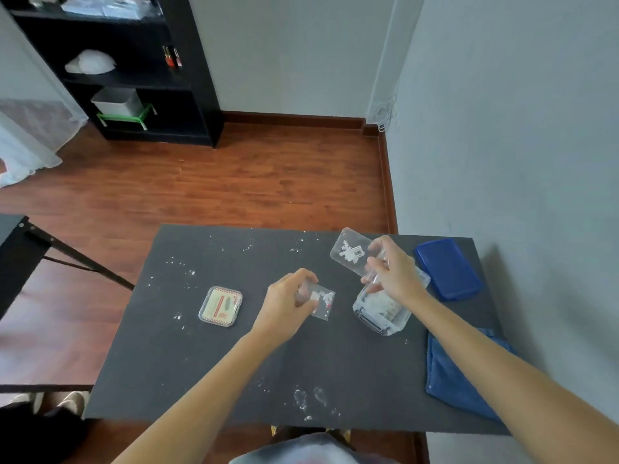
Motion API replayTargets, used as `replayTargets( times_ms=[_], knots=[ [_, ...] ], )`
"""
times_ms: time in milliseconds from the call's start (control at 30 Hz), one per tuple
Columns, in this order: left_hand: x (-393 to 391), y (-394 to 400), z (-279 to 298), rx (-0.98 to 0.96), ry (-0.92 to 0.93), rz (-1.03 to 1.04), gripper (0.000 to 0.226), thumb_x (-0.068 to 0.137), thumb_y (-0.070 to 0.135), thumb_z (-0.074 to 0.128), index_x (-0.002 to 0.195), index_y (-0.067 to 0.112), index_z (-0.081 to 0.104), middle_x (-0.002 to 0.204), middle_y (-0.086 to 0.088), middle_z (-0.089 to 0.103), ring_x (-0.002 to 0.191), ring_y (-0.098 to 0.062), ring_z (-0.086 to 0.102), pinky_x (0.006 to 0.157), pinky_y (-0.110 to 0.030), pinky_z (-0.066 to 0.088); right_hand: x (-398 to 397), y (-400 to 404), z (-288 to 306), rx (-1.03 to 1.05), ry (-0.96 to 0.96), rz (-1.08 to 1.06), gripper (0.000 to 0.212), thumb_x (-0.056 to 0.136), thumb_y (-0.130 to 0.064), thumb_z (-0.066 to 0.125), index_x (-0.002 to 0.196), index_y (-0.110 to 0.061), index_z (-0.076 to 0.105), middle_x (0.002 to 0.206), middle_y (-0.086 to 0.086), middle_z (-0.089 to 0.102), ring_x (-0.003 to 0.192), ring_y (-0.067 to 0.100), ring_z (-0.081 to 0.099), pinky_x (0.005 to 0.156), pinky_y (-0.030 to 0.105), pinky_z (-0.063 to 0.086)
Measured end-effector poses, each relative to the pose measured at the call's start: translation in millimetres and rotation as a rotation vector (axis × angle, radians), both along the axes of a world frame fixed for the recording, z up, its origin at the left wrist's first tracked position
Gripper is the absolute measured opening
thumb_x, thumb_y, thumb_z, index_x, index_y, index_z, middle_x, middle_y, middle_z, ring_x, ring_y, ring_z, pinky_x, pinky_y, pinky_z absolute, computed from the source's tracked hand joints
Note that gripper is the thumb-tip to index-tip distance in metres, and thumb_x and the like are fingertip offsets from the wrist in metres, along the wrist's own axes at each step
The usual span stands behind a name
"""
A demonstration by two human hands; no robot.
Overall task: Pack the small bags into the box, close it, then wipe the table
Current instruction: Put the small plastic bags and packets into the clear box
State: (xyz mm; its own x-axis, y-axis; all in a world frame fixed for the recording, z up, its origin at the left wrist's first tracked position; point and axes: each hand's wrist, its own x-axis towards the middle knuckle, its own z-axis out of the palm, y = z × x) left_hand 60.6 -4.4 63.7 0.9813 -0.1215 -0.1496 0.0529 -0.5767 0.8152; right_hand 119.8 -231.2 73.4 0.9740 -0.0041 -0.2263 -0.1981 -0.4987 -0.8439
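Nearest the camera, at 6 o'clock, a strip of grey clothing (301, 452) shows below the table edge, with two bare forearms reaching up from it over the dark table (174, 363). White crumbs (306, 400) are scattered on the near part of the table and again toward 11 o'clock.

Left hand (288, 308), near centre: fingers closed on a small clear bag (323, 301) with a white and red print, held just above the table surface. The bag juts out at the hand's 3 o'clock side.

Right hand (392, 274), at 2 o'clock from the left hand: fingers pinched on the lower edge of a clear lid (351, 251), which carries a white pattern and a barcode label and is tilted up and away toward 11 o'clock. Whether the lid is hinged to the box cannot be told.

Directly beneath that hand stands the clear plastic box (385, 311) — open, with pale contents visible inside, too blurred to identify.

Other items on the table:
- a small clear case (220, 306) with a red and cream card inside, at 9 o'clock from the left hand, well apart;
- a blue flat container (449, 267) at 3 o'clock from the box, near the wall;
- a blue cloth (459, 373) — lying at the right edge, partly under the right forearm.
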Motion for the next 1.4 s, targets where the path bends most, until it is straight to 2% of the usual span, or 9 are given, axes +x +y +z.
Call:
replayTargets(
  times_ms=[133, 200, 267, 367, 567, 767, 1067, 1233, 1400],
  knots=[
    [10, -54, 1, -0.099, -0.009, 0.038, 0.016, 0.080, 0.014, 0.067, 0.076, 0.024, 0.054, 0.060, 0.002, 0.054, 0.053, -0.004, 0.043, 0.051, -0.012, 0.038, -10, -59, 9, -0.163, -0.063, -0.062, 0.026, 0.096, -0.004, 0.051, 0.114, -0.023, 0.050, 0.082, 0.013, 0.067, 0.060, 0.015, 0.071, 0.048, 0.017, 0.053],
    [13, -78, -1, -0.156, -0.002, 0.104, 0.019, 0.078, 0.018, 0.070, 0.069, 0.023, 0.054, 0.063, 0.004, 0.060, 0.053, -0.003, 0.046, 0.052, -0.014, 0.042, -17, -83, 10, -0.229, -0.079, -0.098, 0.032, 0.093, -0.006, 0.060, 0.118, -0.020, 0.047, 0.079, 0.017, 0.069, 0.058, 0.016, 0.070, 0.053, 0.023, 0.055],
    [15, -98, -5, -0.195, 0.004, 0.174, 0.019, 0.077, 0.020, 0.074, 0.067, 0.022, 0.057, 0.062, 0.008, 0.062, 0.053, -0.001, 0.050, 0.055, -0.015, 0.043, -23, -101, 11, -0.230, -0.071, -0.189, 0.032, 0.089, -0.009, 0.067, 0.112, -0.017, 0.047, 0.080, 0.017, 0.069, 0.062, 0.025, 0.071, 0.059, 0.034, 0.058],
    [17, -123, -14, -0.201, 0.054, 0.295, 0.018, 0.074, 0.025, 0.077, 0.067, 0.022, 0.060, 0.061, 0.009, 0.063, 0.053, 0.000, 0.052, 0.054, -0.015, 0.042, -31, -118, 12, -0.268, -0.137, -0.264, 0.019, 0.086, -0.010, 0.069, 0.097, -0.011, 0.053, 0.066, 0.002, 0.068, 0.058, 0.016, 0.069, 0.068, 0.040, 0.060],
    [13, -156, -33, -0.066, 0.071, 0.439, 0.018, 0.076, 0.032, 0.075, 0.068, 0.023, 0.062, 0.069, 0.014, 0.066, 0.059, -0.009, 0.055, 0.066, -0.029, 0.045, -37, -126, 11, -0.309, -0.273, -0.245, 0.013, 0.088, -0.011, 0.069, 0.077, -0.008, 0.061, 0.062, 0.003, 0.070, 0.060, 0.019, 0.068, 0.067, 0.034, 0.057],
    [13, -162, -47, 0.170, -0.064, 0.360, 0.014, 0.078, 0.033, 0.076, 0.081, 0.023, 0.066, 0.091, 0.012, 0.063, 0.089, -0.015, 0.052, 0.079, -0.028, 0.029, -32, -121, 3, -0.323, -0.283, -0.194, 0.012, 0.088, -0.012, 0.069, 0.076, -0.009, 0.066, 0.061, -0.008, 0.065, 0.059, 0.005, 0.062, 0.062, 0.018, 0.048],
    [1, -94, -57, 0.116, -0.197, 0.543, 0.021, 0.086, 0.027, 0.069, 0.105, 0.021, 0.063, 0.112, 0.003, 0.053, 0.105, -0.018, 0.048, 0.089, -0.032, 0.033, -20, -96, -24, -0.365, -0.178, -0.001, 0.016, 0.087, -0.019, 0.071, 0.073, -0.012, 0.070, 0.060, -0.012, 0.064, 0.065, 0.010, 0.059, 0.068, 0.030, 0.045],
    [-9, -11, -70, 0.278, -0.065, 0.653, 0.044, 0.084, 0.023, 0.069, 0.126, 0.020, 0.054, 0.134, -0.006, 0.043, 0.127, -0.029, 0.039, 0.104, -0.045, 0.029, -14, -88, -42, -0.437, -0.139, 0.023, 0.015, 0.081, -0.025, 0.078, 0.079, -0.011, 0.073, 0.074, 0.001, 0.068, 0.093, 0.033, 0.055, 0.078, 0.037, 0.040],
    [-16, 55, -87, 0.493, 0.180, 0.600, 0.077, 0.084, 0.038, 0.068, 0.149, 0.028, 0.027, 0.159, -0.017, 0.009, 0.148, -0.034, 0.003, 0.117, -0.054, 0.011, -10, -84, -53, -0.530, -0.119, 0.010, 0.050, 0.074, -0.028, 0.084, 0.117, -0.014, 0.062, 0.114, 0.013, 0.052, 0.110, 0.034, 0.042, 0.092, 0.042, 0.040]
  ],
)
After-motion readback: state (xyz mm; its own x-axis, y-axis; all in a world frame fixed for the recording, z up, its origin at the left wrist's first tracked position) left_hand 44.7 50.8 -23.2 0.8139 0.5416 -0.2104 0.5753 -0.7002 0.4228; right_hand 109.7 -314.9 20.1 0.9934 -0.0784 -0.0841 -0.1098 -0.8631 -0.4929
